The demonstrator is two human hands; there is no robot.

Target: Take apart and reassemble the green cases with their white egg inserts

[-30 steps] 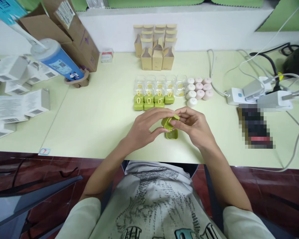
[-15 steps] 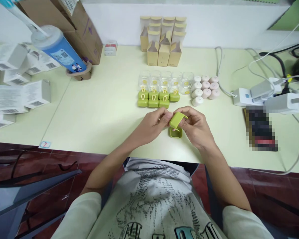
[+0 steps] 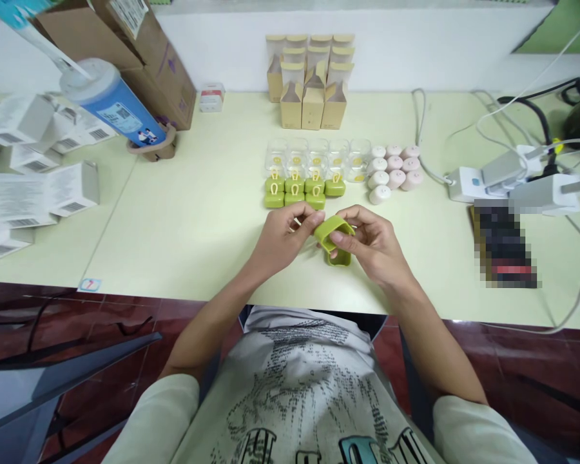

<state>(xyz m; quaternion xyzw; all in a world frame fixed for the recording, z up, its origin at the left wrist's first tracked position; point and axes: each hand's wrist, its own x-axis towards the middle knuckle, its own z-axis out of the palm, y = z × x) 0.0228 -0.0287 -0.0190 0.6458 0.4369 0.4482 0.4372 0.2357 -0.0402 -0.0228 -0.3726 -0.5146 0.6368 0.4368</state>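
A hollow green plastic shell (image 3: 327,227) is in my right hand (image 3: 374,248), its thumb inside the opening and its fingers behind. My left hand (image 3: 287,235) is closed, thumb and forefinger pinched together at the shell's left edge; what lies between those fingertips is hidden. Just below the held shell, a second green shell (image 3: 341,260) rests on the table with its hollow side up. Beyond my hands stand several closed green cases (image 3: 294,201) with pale yellow loops on top, in two rows.
Behind the cases are clear plastic covers (image 3: 318,153); white and pink round pieces (image 3: 395,178) stand beside them. Open cardboard boxes (image 3: 314,106) line the wall. White boxes (image 3: 17,196) and a blue bottle (image 3: 125,113) are left, a power strip (image 3: 468,185) and cables right.
The held shell has turned so its hollow opening now faces me, and it has shifted slightly left. My left hand stays close to its edge.
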